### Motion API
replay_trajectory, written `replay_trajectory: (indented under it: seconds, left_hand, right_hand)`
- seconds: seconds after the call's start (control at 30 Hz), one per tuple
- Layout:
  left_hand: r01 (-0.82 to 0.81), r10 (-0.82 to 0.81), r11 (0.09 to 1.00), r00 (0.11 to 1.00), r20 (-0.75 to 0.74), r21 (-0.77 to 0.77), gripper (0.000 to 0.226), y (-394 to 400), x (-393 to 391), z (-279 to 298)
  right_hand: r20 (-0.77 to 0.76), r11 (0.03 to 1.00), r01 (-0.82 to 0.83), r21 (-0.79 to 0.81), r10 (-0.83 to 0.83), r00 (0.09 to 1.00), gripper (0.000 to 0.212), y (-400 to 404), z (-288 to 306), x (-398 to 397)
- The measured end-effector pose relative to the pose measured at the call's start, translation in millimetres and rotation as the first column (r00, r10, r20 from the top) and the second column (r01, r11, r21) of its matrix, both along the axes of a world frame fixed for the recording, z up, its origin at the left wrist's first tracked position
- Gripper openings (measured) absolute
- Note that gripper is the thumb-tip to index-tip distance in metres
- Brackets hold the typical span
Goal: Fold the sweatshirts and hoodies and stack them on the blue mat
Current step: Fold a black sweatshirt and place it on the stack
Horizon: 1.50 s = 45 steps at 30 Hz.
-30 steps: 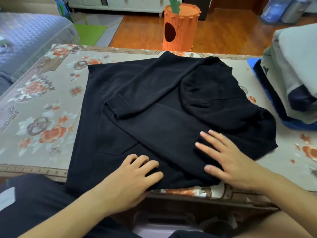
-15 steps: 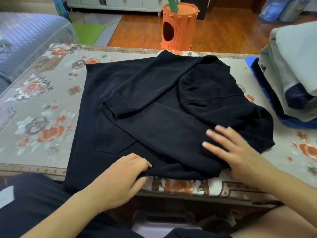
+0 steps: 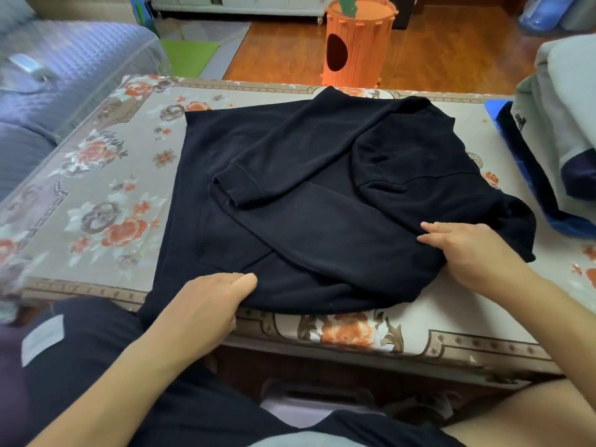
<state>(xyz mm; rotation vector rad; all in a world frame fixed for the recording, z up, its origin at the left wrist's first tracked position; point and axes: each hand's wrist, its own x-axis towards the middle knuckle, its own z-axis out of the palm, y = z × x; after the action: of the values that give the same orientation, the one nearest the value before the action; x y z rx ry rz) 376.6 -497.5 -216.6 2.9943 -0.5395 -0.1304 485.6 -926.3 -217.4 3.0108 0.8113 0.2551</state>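
Both hands, left and right, pinch the near edge of a black hoodie spread on the bench, apparently ready for folding it over.

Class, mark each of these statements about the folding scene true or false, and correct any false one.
1. The black hoodie lies on the floral table. True.
2. Both sleeves are spread out flat to the sides. False: they are folded across the body.
3. The left hand grips the hoodie's near edge. True.
4. The blue mat is bare. False: a stack of folded clothes sits on it.
5. The right hand is lifted clear of the hoodie. False: it grips the right side.
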Motion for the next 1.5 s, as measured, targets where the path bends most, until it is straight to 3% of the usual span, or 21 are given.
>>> replay_trajectory:
  seconds: [0.17,0.27,0.33,0.43,0.5,0.57,0.63,0.7,0.83,0.9,0.97,1.03,1.07,1.13,1.2,1.27,1.33,1.43,1.5]
  left_hand:
    - [0.08,-0.08,0.997,0.985,-0.155,-0.007,0.038,22,-9,18]
    - [-0.001,-0.006,1.0,0.942,-0.336,-0.021,0.034,23,-4,42]
    - [-0.087,0.037,0.992,0.887,-0.46,-0.087,0.037,22,13,63]
    - [-0.195,0.067,0.964,0.839,-0.539,-0.183,0.033,29,63,97]
    - [-0.185,0.083,0.969,0.868,-0.49,-0.162,0.022,37,109,107]
    - [-0.241,0.184,0.966,0.896,-0.404,-0.095,0.021,42,152,98]
    - [-0.318,0.298,0.948,0.899,-0.322,-0.008,0.025,39,178,73]
    - [-0.372,0.38,0.925,0.894,-0.236,0.079,0.023,26,178,42]
    - [-0.486,0.453,0.852,0.871,0.191,0.193,0.038,3,152,13]
    - [-0.44,0.385,0.894,0.85,0.358,0.082,0.055,-8,143,17]
    - [-0.145,0.198,0.978,0.859,0.472,-0.146,0.055,-39,133,22]
    - [0.101,-0.049,0.988,0.92,0.388,-0.114,0.049,-79,123,16]
    - [0.123,-0.105,0.99,0.966,0.237,-0.063,0.052,-94,120,7]
    - [0.06,-0.057,0.997,0.997,-0.055,0.053,0.062,-107,120,-12]
    - [0.041,-0.035,0.994,0.997,-0.064,0.097,0.065,-105,124,-26]
    - [0.062,-0.056,0.993,0.997,-0.061,0.102,0.065,-104,127,-29]
    - [0.056,-0.049,0.994,0.996,-0.078,0.091,0.065,-104,128,-26]
    - [0.076,-0.071,0.996,0.993,-0.096,0.05,0.065,-102,125,-19]
    - [0.075,-0.075,0.997,0.996,-0.046,-0.01,0.064,-88,121,-12]
  right_hand:
    - [-0.236,0.981,-0.047,-0.191,0.001,0.972,0.058,7,28,-52]
    - [-0.435,0.952,-0.075,-0.298,-0.065,0.898,0.064,17,46,-67]
    - [-0.49,0.941,-0.053,-0.334,-0.125,0.863,0.066,18,63,-57]
    - [-0.627,0.962,0.037,-0.269,-0.205,0.752,0.052,13,93,-20]
    - [-0.688,0.973,0.056,-0.224,-0.199,0.698,0.033,11,108,12]
    - [-0.639,0.971,0.088,-0.221,-0.212,0.739,0.015,8,105,45]
    - [-0.522,0.939,0.211,-0.272,-0.328,0.788,0.007,11,87,67]
    - [-0.357,0.904,0.288,-0.317,-0.395,0.847,0.014,17,58,69]
    - [-0.185,0.951,0.284,-0.119,-0.302,0.935,0.019,13,13,52]
    - [-0.242,0.943,0.333,0.005,-0.322,0.915,0.02,7,13,52]
    - [-0.296,0.93,0.366,0.041,-0.338,0.893,0.019,7,16,56]
    - [-0.318,0.926,0.374,0.049,-0.341,0.885,0.017,11,19,56]
    - [-0.318,0.919,0.391,0.043,-0.358,0.878,0.018,13,21,54]
    - [-0.181,0.907,0.42,-0.029,-0.418,0.89,0.034,13,23,46]
    - [0.01,0.931,0.359,-0.061,-0.359,0.933,0.057,20,26,35]
    - [0.111,0.986,0.165,0.027,-0.167,0.98,0.061,45,31,23]
    - [0.04,0.997,0.064,0.044,-0.065,0.997,0.057,70,32,19]
    - [-0.222,0.98,0.162,-0.117,-0.185,0.957,0.063,75,8,29]
    - [-0.315,0.965,0.216,-0.147,-0.252,0.915,0.066,64,-6,39]
